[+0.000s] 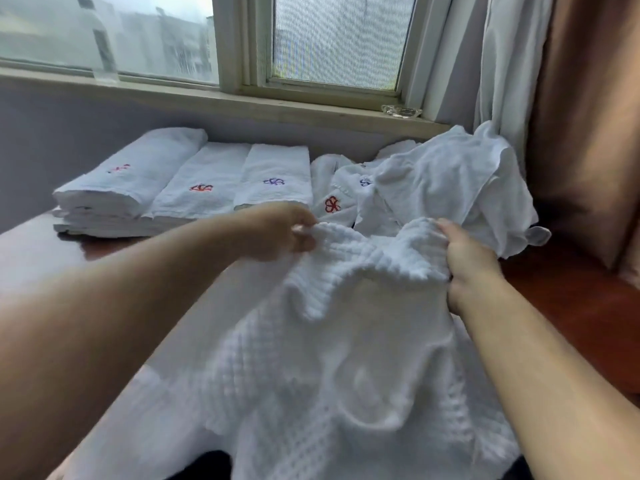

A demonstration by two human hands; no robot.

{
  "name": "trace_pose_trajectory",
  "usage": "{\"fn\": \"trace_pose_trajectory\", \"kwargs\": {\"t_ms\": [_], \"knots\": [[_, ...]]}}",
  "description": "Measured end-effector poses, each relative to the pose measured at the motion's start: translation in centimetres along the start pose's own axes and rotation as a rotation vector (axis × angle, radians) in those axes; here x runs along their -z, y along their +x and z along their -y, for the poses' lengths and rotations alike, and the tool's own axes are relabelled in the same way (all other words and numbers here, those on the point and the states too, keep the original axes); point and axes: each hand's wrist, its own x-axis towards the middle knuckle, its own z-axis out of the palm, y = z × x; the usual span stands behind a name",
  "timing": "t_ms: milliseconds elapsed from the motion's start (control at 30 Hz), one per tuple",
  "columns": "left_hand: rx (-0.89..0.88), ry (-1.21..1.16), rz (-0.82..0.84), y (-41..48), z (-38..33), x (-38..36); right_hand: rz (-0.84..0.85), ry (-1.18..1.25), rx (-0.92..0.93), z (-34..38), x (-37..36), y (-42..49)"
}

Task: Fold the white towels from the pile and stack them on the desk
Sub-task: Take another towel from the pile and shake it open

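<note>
The left hand (280, 233) and right hand (464, 258) each pinch the top edge of a waffle-textured white towel (329, 358) over the glossy reddish-brown desk (571, 306); beyond, folded towels (194, 181) with what look like embroidered flowers sit left; the rumpled pile (443, 188) lies right, beneath the window (311, 39) and curtain (512, 64).

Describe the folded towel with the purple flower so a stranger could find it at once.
Start at the window; under its sill, folded towels lie in a row on the desk. Take the right-hand one, the purple-flower towel: its neighbours' embroidery is red.
</note>
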Motion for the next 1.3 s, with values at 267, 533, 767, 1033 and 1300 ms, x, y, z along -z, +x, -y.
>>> {"fn": "trace_pose_trajectory", "kwargs": {"t_ms": [267, 533, 767, 1033, 1300], "knots": [[0.111, 0.086, -0.114, -1.9, 1.4, -6.9, -0.475, -0.295, 0.062, -4.8, -1.1, 0.9], [-0.037, 0.135, 0.246, -8.4, 4.1, -3.8, 0.027, -0.512, 0.297, -6.0, -7.0, -1.7], [0.039, 0.274, 0.045, -9.2, 5.5, -3.7, 0.055, -0.54, 0.286, -7.1, -7.0, -2.5], [0.145, 0.663, -0.26, -6.8, 5.9, 1.7, 0.066, -0.346, 0.223, -7.1, -7.4, -3.7], [0.286, -0.118, -0.471, -4.4, 8.3, -2.8, 0.005, -0.192, 0.108, -7.2, -7.9, -4.1]]}}
